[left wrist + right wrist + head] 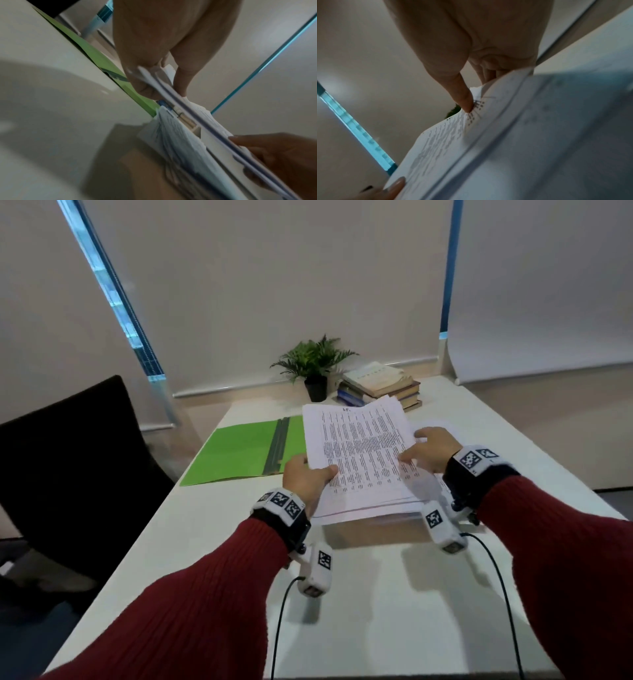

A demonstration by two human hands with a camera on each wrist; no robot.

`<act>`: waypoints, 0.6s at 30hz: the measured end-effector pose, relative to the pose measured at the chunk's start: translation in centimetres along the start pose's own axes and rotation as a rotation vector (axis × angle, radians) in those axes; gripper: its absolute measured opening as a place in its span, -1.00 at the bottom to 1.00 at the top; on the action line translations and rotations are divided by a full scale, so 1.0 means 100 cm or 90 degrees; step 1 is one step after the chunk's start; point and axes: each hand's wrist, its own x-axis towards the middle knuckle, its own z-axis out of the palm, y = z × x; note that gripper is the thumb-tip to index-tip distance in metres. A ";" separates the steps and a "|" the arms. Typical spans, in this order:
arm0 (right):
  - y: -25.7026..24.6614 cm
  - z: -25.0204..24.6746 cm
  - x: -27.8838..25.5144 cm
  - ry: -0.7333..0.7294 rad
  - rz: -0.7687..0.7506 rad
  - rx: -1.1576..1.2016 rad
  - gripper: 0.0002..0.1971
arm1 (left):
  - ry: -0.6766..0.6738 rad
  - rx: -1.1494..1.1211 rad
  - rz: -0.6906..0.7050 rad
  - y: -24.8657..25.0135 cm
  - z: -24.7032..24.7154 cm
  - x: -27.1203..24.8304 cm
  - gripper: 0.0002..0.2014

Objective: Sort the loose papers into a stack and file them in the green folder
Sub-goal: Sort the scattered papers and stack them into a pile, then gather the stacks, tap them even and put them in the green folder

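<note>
Although the top sheet of the stack of papers (363, 453) is covered in rows of dark print, with a small handwritten mark near its far edge, none of it is sharp enough to read; the spine of the top book in the pile of books (380, 386) carries a line of characters that is likewise too small to make out; the white wrist bands bear black-and-white square marker patterns rather than words. The left hand (305, 479) grips the near left corner of the stack, its thumb laid over the printed face and its fingers curled beneath, as the left wrist view shows the sheets pinched between thumb and fingers; the right hand (433, 448) holds the right edge, its thumb pressing down on the print and its other fingers tucked under the sheets, so both hands are closed on the papers. The upper sheets are lifted clear of the white desk (376, 611) and bow slightly, while further sheets lie fanned beneath them; whether these lower ones rest on the desk I cannot tell. The green folder (239, 453) lies open and flat on the desk just to the left of the stack, its dark spine strip running away from the person, its right leaf partly hidden under the papers. Behind stand a potted plant (313, 364) and the books, and a black chair (68, 457) sits off the left side.
</note>
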 end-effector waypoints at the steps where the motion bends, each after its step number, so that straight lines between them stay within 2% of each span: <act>1: 0.008 -0.007 0.010 -0.002 0.013 -0.045 -0.45 | 0.004 0.016 0.002 -0.006 0.012 0.008 -0.70; 3: 0.022 -0.014 0.023 -0.014 0.038 -0.145 -0.66 | 0.014 0.082 -0.009 -0.018 0.031 0.020 -0.73; 5: 0.040 -0.019 0.035 -0.002 0.079 -0.240 -0.49 | 0.032 0.202 -0.017 -0.017 0.046 0.015 -0.78; 7: 0.053 -0.025 0.039 0.027 0.123 -0.282 -0.30 | 0.047 0.315 -0.047 -0.017 0.053 0.013 -0.66; 8: 0.056 -0.027 0.039 0.026 0.130 -0.279 -0.27 | 0.048 0.364 -0.063 -0.017 0.054 0.013 -0.56; 12: 0.066 -0.025 0.040 0.023 0.125 -0.284 -0.46 | 0.030 0.469 -0.076 -0.019 0.056 0.011 -0.22; 16: 0.065 -0.011 0.038 -0.008 0.112 -0.238 -0.60 | 0.015 0.476 -0.068 -0.021 0.062 0.007 -0.16; 18: 0.063 -0.006 0.037 -0.033 0.116 -0.198 -0.64 | 0.002 0.456 -0.073 -0.020 0.061 0.007 -0.25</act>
